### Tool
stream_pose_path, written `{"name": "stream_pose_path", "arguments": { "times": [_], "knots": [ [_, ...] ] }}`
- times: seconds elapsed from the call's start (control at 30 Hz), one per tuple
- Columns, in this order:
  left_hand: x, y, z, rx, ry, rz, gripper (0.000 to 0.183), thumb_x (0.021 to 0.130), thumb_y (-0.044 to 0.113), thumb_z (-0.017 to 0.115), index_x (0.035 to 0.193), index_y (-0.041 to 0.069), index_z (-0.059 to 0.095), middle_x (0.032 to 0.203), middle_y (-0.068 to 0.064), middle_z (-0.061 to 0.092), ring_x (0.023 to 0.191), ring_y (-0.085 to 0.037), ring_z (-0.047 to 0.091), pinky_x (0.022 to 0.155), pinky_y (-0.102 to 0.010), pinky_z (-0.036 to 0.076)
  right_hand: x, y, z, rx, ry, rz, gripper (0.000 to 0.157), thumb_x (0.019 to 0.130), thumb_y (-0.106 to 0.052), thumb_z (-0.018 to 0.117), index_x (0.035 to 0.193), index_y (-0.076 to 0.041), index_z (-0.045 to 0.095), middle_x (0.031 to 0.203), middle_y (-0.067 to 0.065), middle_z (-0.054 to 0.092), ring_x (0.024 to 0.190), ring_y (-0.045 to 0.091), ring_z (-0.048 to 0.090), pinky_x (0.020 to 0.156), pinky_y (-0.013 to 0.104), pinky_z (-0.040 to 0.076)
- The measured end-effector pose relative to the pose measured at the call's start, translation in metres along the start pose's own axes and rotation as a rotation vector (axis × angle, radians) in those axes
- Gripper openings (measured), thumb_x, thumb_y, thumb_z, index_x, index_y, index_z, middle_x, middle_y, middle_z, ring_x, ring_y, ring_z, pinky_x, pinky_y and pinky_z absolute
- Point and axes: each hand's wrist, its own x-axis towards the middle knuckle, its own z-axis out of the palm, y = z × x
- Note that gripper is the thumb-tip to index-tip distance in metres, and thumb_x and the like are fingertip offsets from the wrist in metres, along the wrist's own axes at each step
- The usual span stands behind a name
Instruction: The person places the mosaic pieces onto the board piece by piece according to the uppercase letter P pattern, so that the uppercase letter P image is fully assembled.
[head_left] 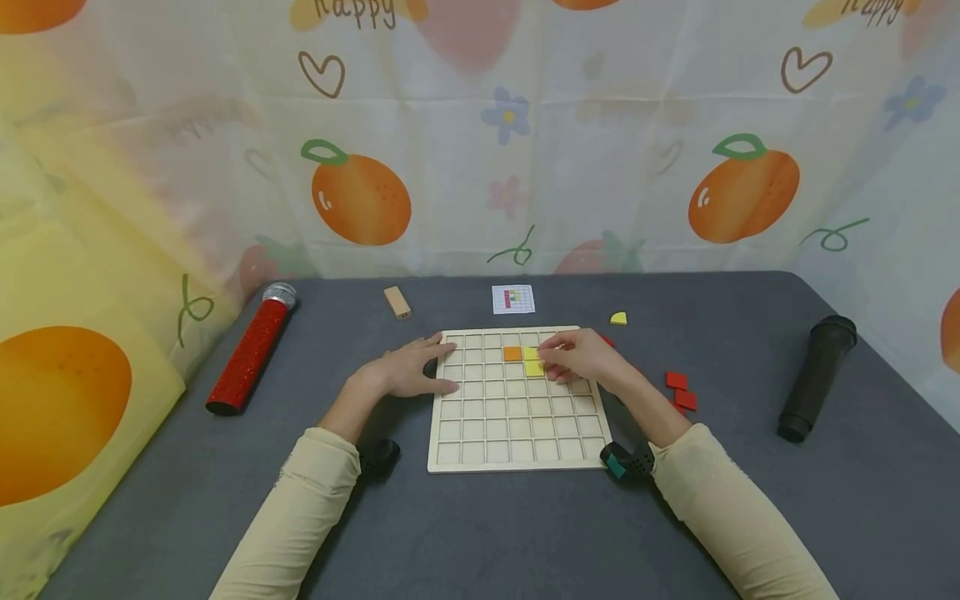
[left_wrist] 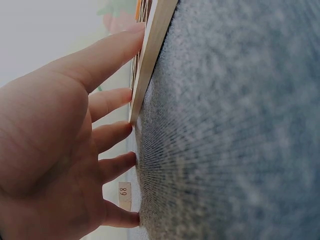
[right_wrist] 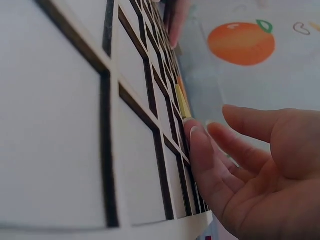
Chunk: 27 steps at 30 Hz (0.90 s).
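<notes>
A pale wooden grid board [head_left: 517, 468] lies on the dark grey table. In its upper part sit an orange square tile [head_left: 512, 354] and two yellow tiles, an upper one [head_left: 530, 353] and a lower one [head_left: 534, 369]. My left hand [head_left: 408, 371] rests at the board's left edge, fingers spread, with the thumb [left_wrist: 115, 55] on the rim. Over the board's upper right, my right hand [head_left: 581, 354] has its fingertips at the yellow tiles. The right wrist view shows a fingertip right at the end of a yellow tile [right_wrist: 181, 101], the thumb held apart.
Behind the board are a wooden block [head_left: 397, 302], a printed pattern card [head_left: 513, 299] and a yellow rounded piece [head_left: 618, 318]. Several red tiles [head_left: 676, 380] lie to the right. A red microphone [head_left: 251, 350] stands off left, a black microphone [head_left: 816, 379] far right.
</notes>
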Motion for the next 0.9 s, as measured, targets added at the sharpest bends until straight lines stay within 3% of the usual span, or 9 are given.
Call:
{"name": "stream_pose_path", "arguments": {
  "times": [0.23,0.43,0.63,0.9],
  "knots": [
    [0.0,0.0,-0.001,0.001,-0.008,-0.003,0.079,0.091,0.05,0.059,0.153,0.014,0.025,0.158,-0.013,0.011,0.142,-0.036,0.011,0.101,-0.07,0.011,-0.001,0.001,-0.006,-0.023,-0.047,-0.022,0.035,0.095,-0.019,0.062,0.123,0.002,0.059,0.092,0.015,0.066,0.074,0.02,0.065,0.068,0.031,0.055],
    [-0.001,0.001,-0.001,-0.002,-0.011,-0.012,0.079,0.091,0.05,0.059,0.153,0.014,0.025,0.158,-0.012,0.01,0.142,-0.036,0.01,0.102,-0.07,0.011,-0.002,-0.001,-0.019,-0.063,-0.086,-0.06,0.041,0.097,-0.027,0.058,0.128,-0.001,0.056,0.103,0.015,0.065,0.089,0.024,0.065,0.076,0.034,0.054],
    [-0.002,0.001,-0.001,-0.01,-0.005,0.002,0.079,0.091,0.049,0.059,0.153,0.013,0.025,0.158,-0.013,0.01,0.142,-0.036,0.01,0.101,-0.07,0.01,-0.007,-0.005,-0.041,0.03,-0.029,-0.094,0.046,0.101,-0.027,0.051,0.134,0.004,0.049,0.119,0.025,0.057,0.104,0.031,0.059,0.088,0.041,0.049],
    [-0.002,0.001,-0.002,-0.006,-0.009,0.002,0.078,0.092,0.049,0.058,0.153,0.013,0.025,0.158,-0.013,0.011,0.142,-0.036,0.011,0.102,-0.07,0.011,-0.01,-0.002,-0.064,0.143,0.051,-0.099,0.053,0.103,-0.032,0.043,0.141,0.006,0.039,0.126,0.027,0.049,0.116,0.036,0.052,0.092,0.036,0.047]
  ]
}}
